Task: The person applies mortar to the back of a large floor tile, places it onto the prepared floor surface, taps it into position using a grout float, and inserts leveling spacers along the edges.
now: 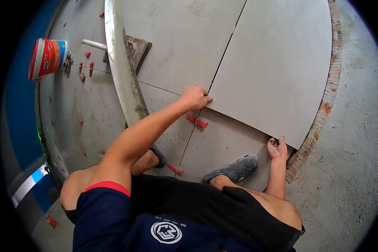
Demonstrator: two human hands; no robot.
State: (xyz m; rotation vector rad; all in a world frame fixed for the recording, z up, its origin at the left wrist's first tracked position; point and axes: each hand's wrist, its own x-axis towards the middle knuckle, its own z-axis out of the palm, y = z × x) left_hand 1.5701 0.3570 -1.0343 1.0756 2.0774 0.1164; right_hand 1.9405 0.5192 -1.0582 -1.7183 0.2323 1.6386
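A large grey floor tile (pixel 277 71) lies tilted, its near edge raised over the tiles beneath. My left hand (pixel 194 96) grips its near left corner, fingers curled over the edge. My right hand (pixel 277 148) holds the near right corner from below, beside the brick edge (pixel 323 113). A red tile-levelling clip (pixel 197 121) sits in the joint just under my left hand. Another red clip (pixel 175 169) sits in the joint between my feet, which wear grey clogs (pixel 236 168).
A long metal straightedge (pixel 119 71) lies across the laid tiles on the left, with a trowel (pixel 136 49) beside it. A red and white bucket (pixel 47 58) stands at far left among scattered red clips (pixel 86 67). Rough concrete floor (pixel 353 147) lies on the right.
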